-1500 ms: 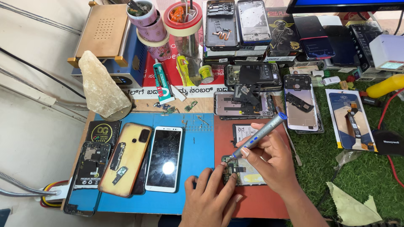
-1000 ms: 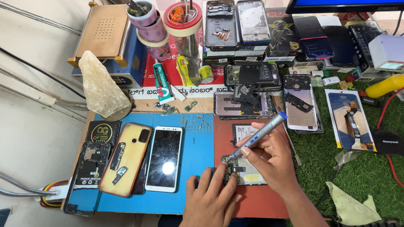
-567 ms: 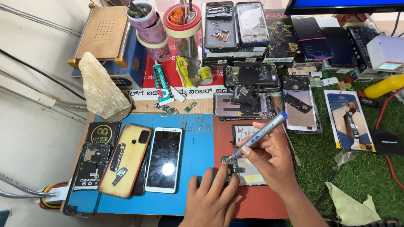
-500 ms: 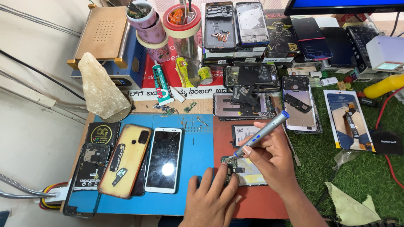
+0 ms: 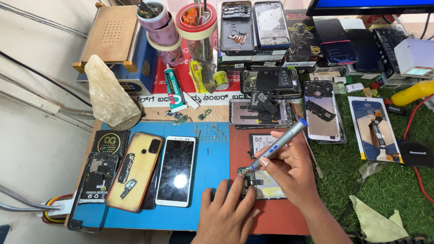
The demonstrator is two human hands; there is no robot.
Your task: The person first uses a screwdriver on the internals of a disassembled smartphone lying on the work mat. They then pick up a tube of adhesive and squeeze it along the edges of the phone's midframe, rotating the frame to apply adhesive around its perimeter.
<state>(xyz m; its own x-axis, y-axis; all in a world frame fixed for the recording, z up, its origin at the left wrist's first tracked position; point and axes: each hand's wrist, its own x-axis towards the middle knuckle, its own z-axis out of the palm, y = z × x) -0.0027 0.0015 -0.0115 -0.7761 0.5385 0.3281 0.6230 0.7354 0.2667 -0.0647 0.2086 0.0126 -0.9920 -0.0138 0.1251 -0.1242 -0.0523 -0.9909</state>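
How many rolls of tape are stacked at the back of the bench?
3 show. A pink roll tops a second pink roll, beside the metal box. A red-rimmed roll sits to their right on a clear jar. More may be hidden underneath.

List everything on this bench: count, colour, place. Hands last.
electric screwdriver: one, grey with blue tip, in right hand, bit on opened phone
opened phone: one, dark, on red mat
red mat: one, centre
blue mat: one, left of red mat
white phone: one, cracked, on blue mat
yellow phone case: one, left of white phone
glue tube: one, white and green, back
tape rolls: several, back
green turf: one, right
left hand: steadies opened phone
right hand: grips screwdriver
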